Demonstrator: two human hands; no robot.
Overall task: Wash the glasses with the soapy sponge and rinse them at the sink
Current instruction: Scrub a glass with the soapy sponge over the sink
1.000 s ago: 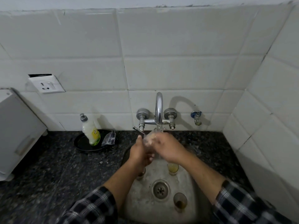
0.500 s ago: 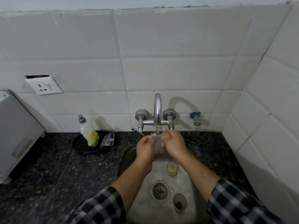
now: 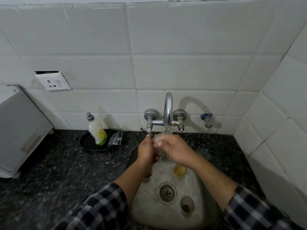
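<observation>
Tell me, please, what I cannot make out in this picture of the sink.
1. The glass under the tap: head view, blurred, mostly covered by the left hand and right hand.
2. A second glass in the sink: mostly hidden behind the left forearm.
3. The sponge: not visible anywhere.
4. The white appliance: cut by the left edge.
5. The bottle label: too small to read.

No text is legible anywhere in the kitchen; the yellow-green label (image 3: pixel 101 134) on the dish soap bottle (image 3: pixel 93 126), standing in a black dish (image 3: pixel 88 143), is too small and blurred to read
</observation>
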